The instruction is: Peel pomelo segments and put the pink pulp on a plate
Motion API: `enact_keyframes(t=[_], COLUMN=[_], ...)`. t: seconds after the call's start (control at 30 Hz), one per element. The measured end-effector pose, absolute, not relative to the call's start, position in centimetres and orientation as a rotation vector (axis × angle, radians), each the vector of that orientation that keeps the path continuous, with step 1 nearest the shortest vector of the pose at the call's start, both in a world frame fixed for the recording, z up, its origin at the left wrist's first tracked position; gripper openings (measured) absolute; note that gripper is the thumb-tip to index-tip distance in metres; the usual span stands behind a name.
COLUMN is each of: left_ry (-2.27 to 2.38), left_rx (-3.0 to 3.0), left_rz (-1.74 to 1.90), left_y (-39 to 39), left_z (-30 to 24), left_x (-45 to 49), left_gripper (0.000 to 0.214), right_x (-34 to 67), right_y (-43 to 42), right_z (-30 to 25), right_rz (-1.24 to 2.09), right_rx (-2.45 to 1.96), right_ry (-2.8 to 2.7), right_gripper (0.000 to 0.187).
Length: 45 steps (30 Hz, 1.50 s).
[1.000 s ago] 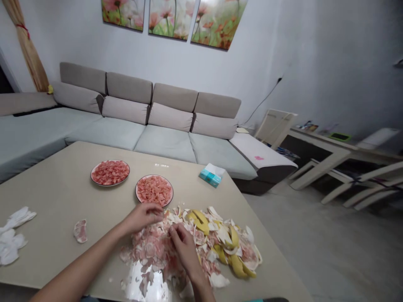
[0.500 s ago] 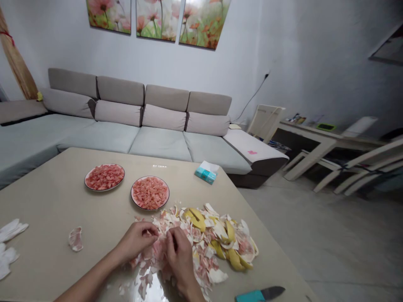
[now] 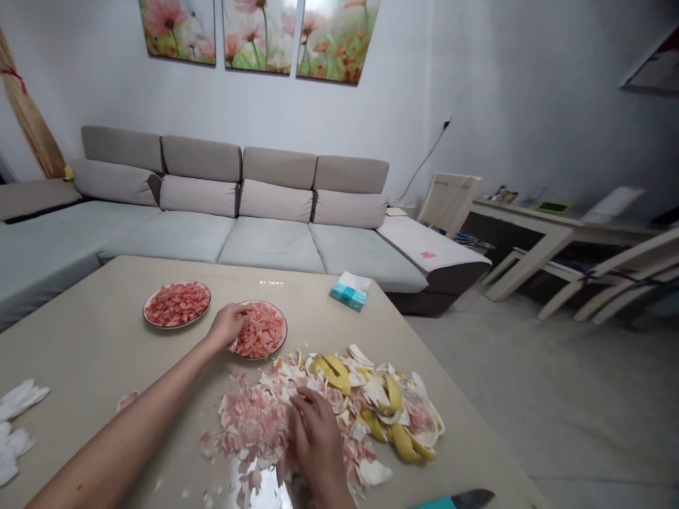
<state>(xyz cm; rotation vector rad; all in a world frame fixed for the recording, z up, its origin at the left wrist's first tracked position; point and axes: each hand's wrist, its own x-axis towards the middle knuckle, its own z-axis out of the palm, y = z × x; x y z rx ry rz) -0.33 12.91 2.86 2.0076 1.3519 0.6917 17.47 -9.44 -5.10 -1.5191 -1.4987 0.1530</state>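
Observation:
My left hand (image 3: 228, 325) reaches over the left rim of the nearer plate (image 3: 285, 339), which is heaped with pink pomelo pulp (image 3: 261, 331). Its fingers are pinched together at the pulp; whatever is between them is too small to make out. Low over a pile of pink and white membrane scraps (image 3: 254, 420), my right hand (image 3: 318, 438) has its fingers curled in towards the thumb. What those fingers hold, if anything, is hidden. Yellow and white pomelo peel (image 3: 406, 442) lies right of this hand. A pomelo segment (image 3: 127, 400) shows partly behind my left forearm.
A second plate of pulp (image 3: 177, 304) stands at the back left. A turquoise tissue packet (image 3: 350, 291) lies near the far right corner. At the front right is a knife (image 3: 472, 499) with a turquoise handle. White gloves (image 3: 15, 417) rest at the left edge.
My left hand has moved forward from beside my right hand to the nearer plate. My right hand stays over the scraps. The view has shifted slightly.

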Motion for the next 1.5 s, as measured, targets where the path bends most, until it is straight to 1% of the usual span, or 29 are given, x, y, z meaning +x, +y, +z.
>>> enact_keyframes(t=[0.13, 0.23, 0.3, 0.47, 0.57, 0.63, 0.7, 0.8, 0.87, 1.07, 1.23, 1.3, 1.5], left_ry=[1.309, 1.248, 1.225, 1.253, 1.27, 1.272, 1.275, 1.293, 1.312, 1.36, 1.403, 1.402, 1.396], left_rx=[2.057, 2.125, 2.182, 2.265, 2.274, 2.266, 2.244, 2.174, 2.107, 1.926, 1.856, 1.843, 1.761], left_rz=[0.471, 0.281, 0.213, 0.173, 0.154, 0.154, 0.175, 0.235, 0.277, 0.341, 0.424, 0.482, 0.69], left_y=[10.7, 8.6, 7.6, 7.1, 7.2, 7.3, 7.3, 7.4, 7.4, 8.9, 11.2, 12.2, 14.3], left_z=[1.2, -0.4, -1.4, -3.0, -3.4, -3.5, -3.3, -2.7, -1.9, 0.5, 1.6, 1.8, 2.3], left_x=[-3.4, -4.7, -4.8, -3.9, -3.8, -3.9, -4.1, -4.5, -5.0, -5.6, -3.1, -1.8, 0.2], left_gripper=[0.029, 0.025, 0.024, 0.029, 0.031, 0.031, 0.031, 0.029, 0.026, 0.028, 0.03, 0.032, 0.03], right_x=[18.2, 17.5, 16.1, 10.5, 7.6, 6.6, 6.4, 7.6, 9.2, 15.1, 19.0, 20.2, 23.2], right_y=[-9.8, -9.4, -9.0, -7.5, -6.4, -5.8, -5.2, -4.6, -4.4, -3.6, -3.5, -3.6, -3.3], right_z=[-5.5, -5.2, -4.7, -3.6, -4.3, -5.1, -5.8, -6.5, -6.7, -6.6, -6.3, -6.2, -6.3], right_rz=[0.037, 0.007, 0.037, 0.179, 0.229, 0.222, 0.184, 0.13, 0.11, 0.029, -0.047, -0.072, -0.087], right_rx=[-1.571, -1.56, -1.547, -1.52, -1.486, -1.499, -1.536, -1.558, -1.561, -1.605, -1.623, -1.63, -1.635], right_ry=[-1.487, -1.49, -1.563, -1.898, -2.094, -2.2, -2.285, -2.345, -2.349, -2.38, -2.388, -2.38, -2.372], right_gripper=[0.016, 0.028, 0.032, 0.027, 0.046, 0.053, 0.047, 0.027, 0.021, 0.018, 0.017, 0.017, 0.02])
